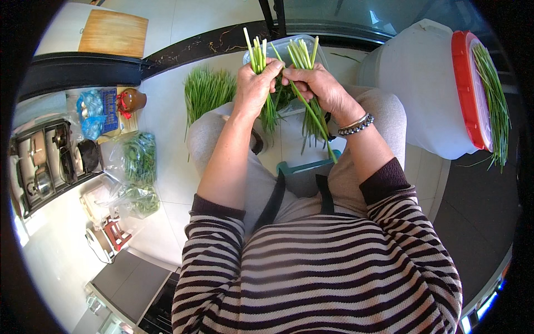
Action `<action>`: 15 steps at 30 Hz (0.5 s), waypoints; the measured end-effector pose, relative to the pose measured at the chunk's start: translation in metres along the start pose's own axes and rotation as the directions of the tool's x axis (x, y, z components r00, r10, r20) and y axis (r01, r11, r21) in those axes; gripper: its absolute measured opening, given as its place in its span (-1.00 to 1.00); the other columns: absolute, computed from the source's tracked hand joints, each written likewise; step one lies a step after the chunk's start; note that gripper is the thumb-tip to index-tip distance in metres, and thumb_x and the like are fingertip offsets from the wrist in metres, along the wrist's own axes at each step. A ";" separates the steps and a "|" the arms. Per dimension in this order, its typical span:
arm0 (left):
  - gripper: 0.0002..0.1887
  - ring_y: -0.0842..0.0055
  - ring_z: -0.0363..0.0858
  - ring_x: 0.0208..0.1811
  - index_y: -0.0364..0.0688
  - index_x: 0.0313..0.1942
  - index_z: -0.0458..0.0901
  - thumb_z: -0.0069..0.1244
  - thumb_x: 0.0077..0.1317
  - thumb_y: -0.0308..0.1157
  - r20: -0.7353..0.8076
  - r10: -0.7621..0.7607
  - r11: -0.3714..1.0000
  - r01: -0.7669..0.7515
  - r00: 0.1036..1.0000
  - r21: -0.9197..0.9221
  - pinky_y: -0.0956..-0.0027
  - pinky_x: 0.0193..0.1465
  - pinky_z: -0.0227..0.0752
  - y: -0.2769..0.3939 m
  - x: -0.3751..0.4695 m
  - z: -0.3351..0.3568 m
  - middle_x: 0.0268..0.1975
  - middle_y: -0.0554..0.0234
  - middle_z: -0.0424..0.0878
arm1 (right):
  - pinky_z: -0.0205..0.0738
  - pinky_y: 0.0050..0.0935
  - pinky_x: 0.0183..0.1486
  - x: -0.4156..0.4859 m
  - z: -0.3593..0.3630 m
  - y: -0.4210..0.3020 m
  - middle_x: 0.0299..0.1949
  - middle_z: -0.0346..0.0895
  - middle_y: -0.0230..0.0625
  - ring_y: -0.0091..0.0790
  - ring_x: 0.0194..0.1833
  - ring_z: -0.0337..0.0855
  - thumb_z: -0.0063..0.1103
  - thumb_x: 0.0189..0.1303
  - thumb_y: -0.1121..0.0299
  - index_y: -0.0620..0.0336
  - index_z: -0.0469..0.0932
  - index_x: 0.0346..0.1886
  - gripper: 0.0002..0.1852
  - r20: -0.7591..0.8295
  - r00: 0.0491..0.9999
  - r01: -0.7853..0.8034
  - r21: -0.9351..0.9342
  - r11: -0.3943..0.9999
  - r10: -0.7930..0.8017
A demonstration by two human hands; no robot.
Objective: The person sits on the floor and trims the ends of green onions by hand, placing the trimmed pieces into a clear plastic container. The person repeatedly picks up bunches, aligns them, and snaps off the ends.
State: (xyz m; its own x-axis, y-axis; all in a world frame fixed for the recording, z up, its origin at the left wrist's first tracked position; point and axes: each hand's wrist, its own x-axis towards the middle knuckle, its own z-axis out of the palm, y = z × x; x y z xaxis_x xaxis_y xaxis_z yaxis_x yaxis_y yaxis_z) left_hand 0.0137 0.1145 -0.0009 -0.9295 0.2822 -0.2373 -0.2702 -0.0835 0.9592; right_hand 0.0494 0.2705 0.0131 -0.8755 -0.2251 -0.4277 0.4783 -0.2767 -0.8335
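My left hand (258,85) grips a small bundle of green chives (271,112), its pale stem ends pointing up and away from me. Beside it, my right hand (318,85) is closed around a second bundle of chives (311,121). One long stalk (306,102) slants across between the two hands, its leaf tip hanging over my right thigh. The fingertips of both hands nearly meet around this stalk. Behind the hands sits a clear plastic tub (315,44), partly hidden, with dark greens showing below it. A larger pile of chives (208,89) lies on the floor beyond my left knee.
At right stands a big white plastic bucket (411,87) with a red lid rim (465,89); more chives (492,104) lie on its lid. Bags of leafy greens (139,158) rest at left, near a brown jar (134,100) and a pot rack (58,163). A wooden board (112,33) stands beyond.
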 end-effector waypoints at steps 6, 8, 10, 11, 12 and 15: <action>-0.81 0.74 0.34 -0.63 -0.28 -0.35 0.56 0.09 0.18 -0.33 0.025 0.040 0.999 -0.040 0.999 -0.006 0.62 -0.60 0.24 0.002 -0.001 -0.001 -0.53 0.41 0.49 | 0.05 -0.61 -0.67 -0.002 -0.003 -0.003 -0.80 0.12 -0.59 -0.64 -0.76 0.12 0.12 0.16 0.19 0.24 0.53 -0.46 -0.72 0.096 0.992 -0.100 0.140 0.985 0.087; -0.82 0.74 0.34 -0.63 -0.28 -0.35 0.56 0.08 0.18 -0.34 -0.010 0.036 0.999 -0.036 0.999 -0.022 0.62 -0.61 0.23 0.004 -0.002 -0.001 -0.54 0.42 0.48 | 0.05 -0.60 -0.67 -0.004 0.000 -0.005 -0.79 0.13 -0.58 -0.64 -0.76 0.12 0.12 0.16 0.20 0.25 0.53 -0.46 -0.72 0.084 0.994 -0.084 0.125 0.989 0.074; -0.83 0.74 0.34 -0.64 -0.28 -0.35 0.56 0.08 0.18 -0.34 -0.035 0.033 0.999 -0.034 0.999 -0.034 0.61 -0.61 0.23 0.005 -0.002 0.000 -0.55 0.42 0.47 | 0.05 -0.60 -0.67 -0.002 -0.002 -0.004 -0.80 0.13 -0.58 -0.64 -0.75 0.13 0.12 0.16 0.20 0.25 0.53 -0.46 -0.73 0.093 0.994 -0.075 0.117 0.990 0.065; -0.83 0.74 0.34 -0.64 -0.28 -0.35 0.56 0.08 0.17 -0.35 -0.043 0.033 0.999 -0.034 0.999 -0.038 0.61 -0.62 0.23 0.006 -0.002 0.000 -0.55 0.42 0.47 | 0.05 -0.60 -0.67 -0.002 -0.003 -0.003 -0.80 0.13 -0.57 -0.64 -0.75 0.13 0.12 0.16 0.21 0.25 0.53 -0.46 -0.73 0.098 0.993 -0.071 0.113 0.991 0.060; -0.83 0.74 0.34 -0.65 -0.28 -0.35 0.56 0.08 0.17 -0.35 -0.052 0.032 0.999 -0.034 0.998 -0.041 0.61 -0.62 0.23 0.007 -0.002 0.000 -0.55 0.41 0.47 | 0.05 -0.60 -0.67 -0.001 -0.003 -0.003 -0.80 0.12 -0.57 -0.64 -0.75 0.14 0.12 0.16 0.21 0.25 0.53 -0.45 -0.73 0.092 0.994 -0.062 0.098 0.993 0.053; -0.82 0.74 0.34 -0.65 -0.28 -0.35 0.56 0.08 0.16 -0.34 -0.063 -0.015 0.998 0.010 0.998 -0.068 0.61 -0.64 0.23 0.012 -0.003 0.001 -0.55 0.40 0.48 | 0.04 -0.60 -0.68 -0.001 -0.004 -0.002 -0.81 0.11 -0.57 -0.64 -0.75 0.15 0.12 0.15 0.22 0.24 0.53 -0.46 -0.74 0.076 0.996 -0.045 0.062 0.997 0.040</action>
State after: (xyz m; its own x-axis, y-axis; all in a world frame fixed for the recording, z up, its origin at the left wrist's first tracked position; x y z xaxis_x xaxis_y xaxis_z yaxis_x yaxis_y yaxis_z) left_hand 0.0132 0.1137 0.0118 -0.9395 0.2223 -0.2606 -0.2962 -0.1453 0.9440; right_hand 0.0486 0.2747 0.0139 -0.8479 -0.3059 -0.4330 0.5204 -0.3238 -0.7902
